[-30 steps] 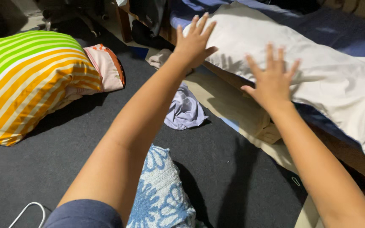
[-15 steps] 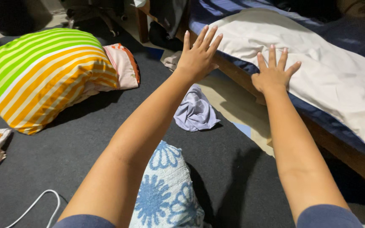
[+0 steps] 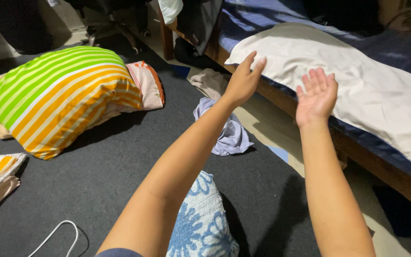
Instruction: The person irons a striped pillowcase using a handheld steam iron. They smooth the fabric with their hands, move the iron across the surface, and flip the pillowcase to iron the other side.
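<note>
White cotton is what lies nearest both hands: a long pillow (image 3: 367,90) in a plain case is stretched along the edge of a bed (image 3: 281,19) covered in blue. The fingers (image 3: 255,59) of the left hand (image 3: 243,83) are held straight and together, edge-on, empty, just short of the pillow's near corner; whether the tips touch the fabric cannot be told. The fingers (image 3: 320,78) of the right hand (image 3: 316,97) are spread loosely, palm turned inward toward the other hand, nothing gripped, raised in front of the pillow's long side. No hold on the pillow has been taken, so it is judged that grasping and lifting are yet to be done.

Further out, at about nine o'clock from the left hand, a striped green and orange pillow (image 3: 63,95) is seen on the dark carpet (image 3: 101,176). Below the left wrist, at six o'clock, a crumpled lilac cloth (image 3: 227,131) lies on the floor. Near the bottom edge a blue flowered cushion (image 3: 200,223) is seen, and at seven o'clock a white cable (image 3: 55,235).
</note>
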